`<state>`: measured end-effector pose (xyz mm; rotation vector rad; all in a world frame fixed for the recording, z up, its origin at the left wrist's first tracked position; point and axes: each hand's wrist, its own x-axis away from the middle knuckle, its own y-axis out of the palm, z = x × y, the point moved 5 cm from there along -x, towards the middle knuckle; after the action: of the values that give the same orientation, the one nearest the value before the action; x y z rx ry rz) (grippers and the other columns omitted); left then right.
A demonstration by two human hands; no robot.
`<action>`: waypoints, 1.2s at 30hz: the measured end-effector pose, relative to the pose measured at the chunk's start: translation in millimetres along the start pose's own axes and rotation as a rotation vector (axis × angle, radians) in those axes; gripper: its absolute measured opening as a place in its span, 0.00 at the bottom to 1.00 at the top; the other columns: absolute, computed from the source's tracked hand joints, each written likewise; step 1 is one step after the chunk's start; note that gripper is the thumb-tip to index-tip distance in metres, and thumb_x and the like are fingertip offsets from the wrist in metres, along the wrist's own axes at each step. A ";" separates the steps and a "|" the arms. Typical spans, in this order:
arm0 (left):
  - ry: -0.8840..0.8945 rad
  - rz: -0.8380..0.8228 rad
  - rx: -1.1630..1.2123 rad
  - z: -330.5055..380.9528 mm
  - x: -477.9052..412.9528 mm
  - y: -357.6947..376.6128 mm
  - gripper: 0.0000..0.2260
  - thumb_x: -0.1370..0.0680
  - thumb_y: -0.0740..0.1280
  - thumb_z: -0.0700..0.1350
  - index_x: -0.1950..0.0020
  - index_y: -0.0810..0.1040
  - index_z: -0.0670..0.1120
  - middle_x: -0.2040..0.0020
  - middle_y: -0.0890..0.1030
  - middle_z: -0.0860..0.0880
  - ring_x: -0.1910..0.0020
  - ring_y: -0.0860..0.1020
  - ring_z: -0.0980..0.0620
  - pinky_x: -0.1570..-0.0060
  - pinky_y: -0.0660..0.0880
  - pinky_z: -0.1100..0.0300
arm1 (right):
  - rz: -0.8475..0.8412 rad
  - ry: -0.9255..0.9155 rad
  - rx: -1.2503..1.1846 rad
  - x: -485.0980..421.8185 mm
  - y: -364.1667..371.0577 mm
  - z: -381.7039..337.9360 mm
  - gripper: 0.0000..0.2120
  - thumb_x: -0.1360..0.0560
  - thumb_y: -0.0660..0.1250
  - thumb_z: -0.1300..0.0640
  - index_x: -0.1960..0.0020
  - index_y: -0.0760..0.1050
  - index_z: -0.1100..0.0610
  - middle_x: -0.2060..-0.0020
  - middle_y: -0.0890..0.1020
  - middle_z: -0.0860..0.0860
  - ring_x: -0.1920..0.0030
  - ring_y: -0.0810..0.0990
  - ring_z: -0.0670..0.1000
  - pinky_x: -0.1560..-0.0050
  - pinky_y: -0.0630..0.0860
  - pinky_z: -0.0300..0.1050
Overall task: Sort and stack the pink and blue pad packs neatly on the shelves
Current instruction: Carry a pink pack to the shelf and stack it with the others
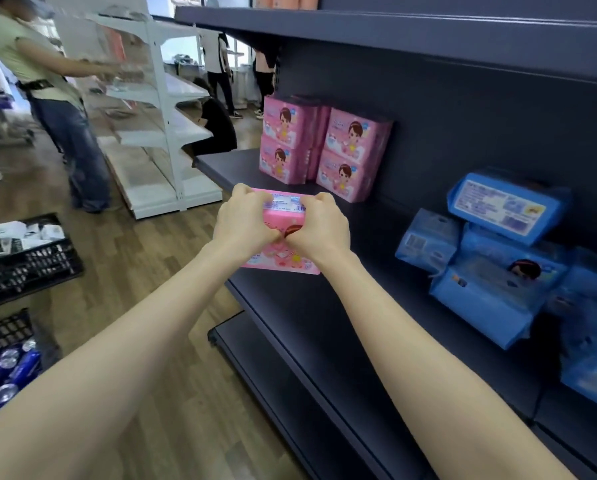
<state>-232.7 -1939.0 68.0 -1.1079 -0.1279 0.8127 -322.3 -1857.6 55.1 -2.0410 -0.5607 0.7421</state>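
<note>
Shelf [376,271] | pink stack [354,157]: four fronts | blue packs [491,282]: roughly four | left hand [243,220], right hand [321,226] grip one pink pack [283,206]

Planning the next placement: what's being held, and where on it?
One pink pad pack, gripped by both hands: left hand on its left end, right hand on its right end, fingers curled over the top edge.

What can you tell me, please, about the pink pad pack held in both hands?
The pink pad pack is a glossy plastic-wrapped block with a cartoon figure on its face and a white label along its top. The left hand and right hand grip it from either side, thumbs meeting on its face. It is held at the front of the dark shelf.
</note>
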 end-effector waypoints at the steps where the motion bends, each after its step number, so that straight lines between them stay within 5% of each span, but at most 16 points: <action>1: 0.001 -0.001 0.001 0.7 -7.2 2.3 0.28 0.32 0.74 0.46 0.33 0.72 0.45 0.38 0.69 0.43 0.41 0.73 0.43 0.45 0.69 0.53 | 0.000 0.001 -0.002 -7.6 0.7 2.2 0.20 0.30 0.68 0.56 0.39 0.73 0.58 0.44 0.71 0.54 0.48 0.75 0.58 0.55 0.74 0.47; 14: 0.074 -0.041 0.055 12.2 -80.6 31.0 0.28 0.32 0.74 0.46 0.33 0.72 0.46 0.37 0.68 0.43 0.40 0.72 0.41 0.43 0.68 0.53 | 0.028 0.044 0.045 -70.8 -0.1 30.2 0.25 0.31 0.69 0.55 0.35 0.71 0.57 0.40 0.71 0.55 0.45 0.76 0.60 0.48 0.74 0.49; 25: 0.260 -0.148 0.104 12.0 -169.8 67.3 0.26 0.35 0.74 0.43 0.37 0.76 0.47 0.42 0.71 0.42 0.46 0.74 0.38 0.52 0.70 0.55 | 0.043 0.214 0.101 -136.5 19.5 54.4 0.26 0.29 0.69 0.56 0.32 0.67 0.55 0.32 0.64 0.55 0.37 0.72 0.60 0.41 0.72 0.49; 36: 0.481 -0.253 0.124 6.4 -258.5 106.7 0.23 0.34 0.75 0.46 0.40 0.77 0.47 0.43 0.76 0.45 0.44 0.75 0.45 0.51 0.71 0.58 | 0.078 0.437 0.152 -188.5 39.6 58.1 0.28 0.29 0.70 0.52 0.31 0.69 0.52 0.35 0.67 0.56 0.37 0.72 0.59 0.37 0.71 0.50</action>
<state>-475.0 -2078.4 57.8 -1.1138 0.1812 0.3105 -493.6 -1963.0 51.0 -2.0074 -0.1696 0.3506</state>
